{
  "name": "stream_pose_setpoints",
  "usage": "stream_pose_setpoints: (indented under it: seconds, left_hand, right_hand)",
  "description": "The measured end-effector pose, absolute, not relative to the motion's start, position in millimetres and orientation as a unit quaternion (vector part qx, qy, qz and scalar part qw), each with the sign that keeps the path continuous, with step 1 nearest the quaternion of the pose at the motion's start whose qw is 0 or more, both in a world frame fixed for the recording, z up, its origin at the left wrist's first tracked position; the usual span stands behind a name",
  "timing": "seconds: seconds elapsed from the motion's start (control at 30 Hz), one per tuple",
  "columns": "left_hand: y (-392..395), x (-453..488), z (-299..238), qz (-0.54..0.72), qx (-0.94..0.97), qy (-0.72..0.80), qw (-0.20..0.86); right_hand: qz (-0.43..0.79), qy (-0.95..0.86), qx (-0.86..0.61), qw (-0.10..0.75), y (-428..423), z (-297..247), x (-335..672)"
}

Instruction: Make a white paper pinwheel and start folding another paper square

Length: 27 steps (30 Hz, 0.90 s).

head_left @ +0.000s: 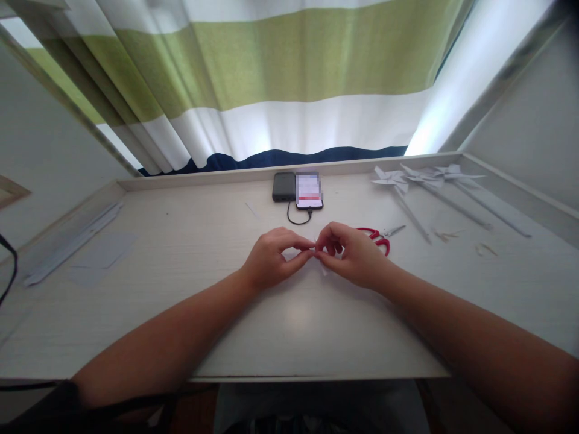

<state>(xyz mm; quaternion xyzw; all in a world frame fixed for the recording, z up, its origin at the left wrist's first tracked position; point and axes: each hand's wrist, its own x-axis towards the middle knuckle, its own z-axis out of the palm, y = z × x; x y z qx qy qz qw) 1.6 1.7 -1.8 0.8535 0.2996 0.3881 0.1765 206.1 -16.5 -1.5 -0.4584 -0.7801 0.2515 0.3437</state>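
Over the middle of the desk, my left hand (275, 256) and my right hand (350, 253) meet fingertip to fingertip. Both are closed in a pinch, thumb against fingers. A small piece of white paper (324, 269) shows under and between the fingertips; most of it is hidden by my right hand. Red-handled scissors (392, 231) lie just beyond my right hand, blades slightly apart and pointing right, with part of the handles behind the hand.
Paper pinwheels (391, 178) on rolled sticks lie at the back right, near small wooden-looking bits (447, 235). A phone (309, 190) is cabled to a dark power bank (284, 187) at the back. Long folded paper (75, 244) and flat sheets (102, 256) lie left.
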Motion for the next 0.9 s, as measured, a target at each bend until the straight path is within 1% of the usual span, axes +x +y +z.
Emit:
stream_pose_setpoints:
  seconds: [0.37, 0.7, 0.9]
  left_hand:
    - [0.3, 1.7, 0.2, 0.378, 0.862, 0.295, 0.162]
    - [-2.3, 3.8, 2.5, 0.356, 0.864, 0.312, 0.17]
    - [-4.5, 3.6, 3.0, 0.343, 0.863, 0.323, 0.184]
  right_hand:
    - [0.247, -0.784, -0.452, 0.345, -16.3, -1.5, 206.3]
    - [0.237, -0.805, -0.434, 0.329, -19.2, 4.1, 204.0]
    - [0.218, -0.808, -0.433, 0.335, -19.7, 1.7, 203.0]
